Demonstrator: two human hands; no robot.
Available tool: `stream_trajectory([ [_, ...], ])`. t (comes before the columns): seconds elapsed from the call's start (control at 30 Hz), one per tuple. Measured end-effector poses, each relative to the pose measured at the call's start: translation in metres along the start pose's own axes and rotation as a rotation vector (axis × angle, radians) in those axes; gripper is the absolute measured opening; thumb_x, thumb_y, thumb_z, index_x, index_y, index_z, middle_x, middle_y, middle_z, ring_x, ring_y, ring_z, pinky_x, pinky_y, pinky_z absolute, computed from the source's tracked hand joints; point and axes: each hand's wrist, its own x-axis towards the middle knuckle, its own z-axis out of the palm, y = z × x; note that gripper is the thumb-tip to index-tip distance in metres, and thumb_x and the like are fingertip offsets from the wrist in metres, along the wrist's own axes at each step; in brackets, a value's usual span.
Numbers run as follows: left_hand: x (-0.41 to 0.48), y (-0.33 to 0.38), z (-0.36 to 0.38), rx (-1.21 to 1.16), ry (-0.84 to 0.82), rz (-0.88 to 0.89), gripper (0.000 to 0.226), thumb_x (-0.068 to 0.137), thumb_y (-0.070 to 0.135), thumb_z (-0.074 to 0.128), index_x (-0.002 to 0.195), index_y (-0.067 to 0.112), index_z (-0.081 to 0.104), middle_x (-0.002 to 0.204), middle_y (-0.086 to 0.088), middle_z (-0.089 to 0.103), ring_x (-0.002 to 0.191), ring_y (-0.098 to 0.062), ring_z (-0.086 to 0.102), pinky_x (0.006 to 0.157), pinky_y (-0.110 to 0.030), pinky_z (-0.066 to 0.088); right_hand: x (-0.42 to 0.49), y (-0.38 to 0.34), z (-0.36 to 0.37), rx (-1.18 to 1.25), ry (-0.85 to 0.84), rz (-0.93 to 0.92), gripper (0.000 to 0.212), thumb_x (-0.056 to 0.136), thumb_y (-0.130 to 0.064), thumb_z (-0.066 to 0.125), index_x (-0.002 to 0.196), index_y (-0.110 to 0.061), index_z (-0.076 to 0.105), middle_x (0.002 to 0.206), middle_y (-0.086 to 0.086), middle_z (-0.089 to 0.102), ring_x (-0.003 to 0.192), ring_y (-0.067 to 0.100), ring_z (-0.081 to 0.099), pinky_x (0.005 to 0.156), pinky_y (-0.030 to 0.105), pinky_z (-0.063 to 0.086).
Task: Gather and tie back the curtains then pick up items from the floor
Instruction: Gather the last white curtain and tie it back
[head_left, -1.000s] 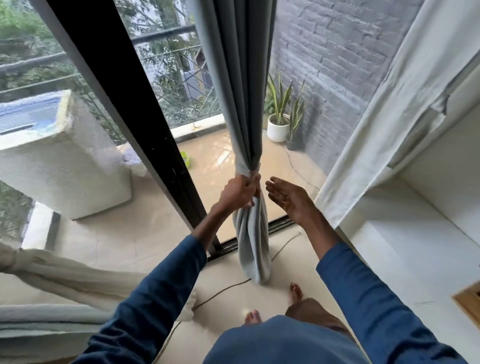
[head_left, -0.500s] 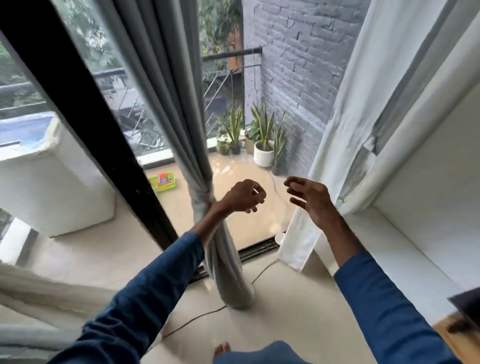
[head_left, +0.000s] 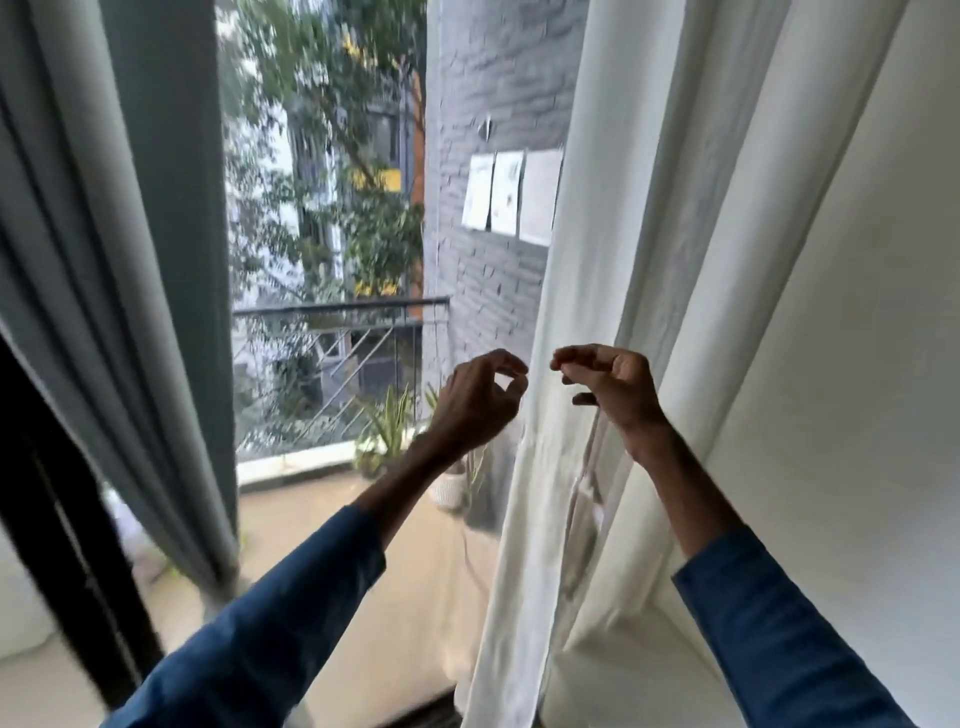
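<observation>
Left hand: the left hand (head_left: 478, 400) had let go of the grey curtain (head_left: 130, 260), whose gathered waist it was clutching a second before, and had risen to the near edge of the white curtain (head_left: 649, 260).
Left fingers: curled, thumb and forefinger tips meeting right at that edge. I could not tell whether any cloth was pinched between them.
Right hand: the right hand (head_left: 613, 389) had come up level with the left, in front of the white folds.
Right fingers: hooked forward with the thumb held apart, gripping nothing.
Grey curtain: hung at the left by the black door frame (head_left: 52, 493), drawn in narrow toward its foot. Both hands were well apart from it.
White curtain: hung loose in long folds on the right, against the white wall, not yet gathered.
View: had swung up and to the right. The balcony railing (head_left: 337, 306), the potted plants (head_left: 389, 431) and the papers (head_left: 511, 192) on the brick wall showed through the glass.
Floor items: none in sight at this angle.
Reading: the grey side looked finished and work had shifted to the white side. I judged gathering it was the step in hand, with tying and the floor pickup still to come.
</observation>
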Motion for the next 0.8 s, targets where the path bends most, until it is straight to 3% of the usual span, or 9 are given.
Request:
stream_trajectory([
  [0.2,0.098,0.058,-0.008,0.027,0.181,0.213,0.017,0.090,0.033,0.063,0.106,0.027,0.065,0.109,0.017,0.070,0.067,0.002,0.066,0.079,-0.036,0.058,0.074,-0.074,-0.034,-0.084,0.052,-0.253,0.018,0.090,0.001,0.065,0.098,-0.008,0.078,0.092,0.006,0.078,0.074,0.010,0.065,0.056,0.024,0.052],
  [0.43,0.208,0.122,-0.022,0.034,0.362,0.418,0.017,0.090,0.032,0.063,0.106,0.025,0.062,0.102,0.013,0.067,0.067,-0.003,0.063,0.078,-0.034,0.054,0.156,-0.135,-0.075,-0.243,0.225,-0.512,0.015,0.089,-0.008,0.067,0.091,-0.018,0.079,0.085,-0.002,0.078,0.071,0.013,0.068,0.053,0.028,0.052],
  [0.53,0.246,0.146,-0.026,0.048,0.445,0.483,0.022,0.093,0.037,0.060,0.110,0.025,0.058,0.107,0.012,0.065,0.071,-0.004,0.063,0.079,-0.031,0.051,0.187,-0.162,-0.090,-0.316,0.376,-0.616,0.016,0.088,-0.009,0.067,0.090,-0.020,0.078,0.084,-0.008,0.077,0.074,0.008,0.071,0.064,0.028,0.058],
  [0.6,0.270,0.164,-0.030,0.065,0.493,0.555,0.028,0.095,0.039,0.059,0.116,0.022,0.054,0.111,0.009,0.063,0.078,-0.009,0.063,0.076,-0.027,0.045,0.207,-0.181,-0.098,-0.415,0.507,-0.717,0.015,0.087,-0.011,0.066,0.089,-0.020,0.078,0.085,-0.012,0.077,0.076,0.002,0.070,0.072,0.018,0.056],
  [0.73,0.312,0.201,-0.048,0.033,0.599,0.627,0.048,0.094,0.041,0.060,0.130,0.017,0.040,0.123,0.001,0.058,0.093,-0.017,0.064,0.075,-0.028,0.045,0.249,-0.218,-0.113,-0.471,0.791,-0.930,0.009,0.090,-0.016,0.066,0.094,-0.014,0.073,0.089,-0.010,0.074,0.075,0.004,0.067,0.072,0.017,0.053],
  [0.8,0.331,0.218,-0.059,0.008,0.642,0.628,0.053,0.094,0.044,0.059,0.134,0.018,0.036,0.126,-0.001,0.056,0.095,-0.019,0.064,0.075,-0.028,0.042,0.270,-0.237,-0.119,-0.429,0.841,-0.953,0.021,0.093,-0.030,0.068,0.103,-0.012,0.069,0.097,-0.006,0.072,0.079,0.007,0.066,0.074,0.019,0.051],
])
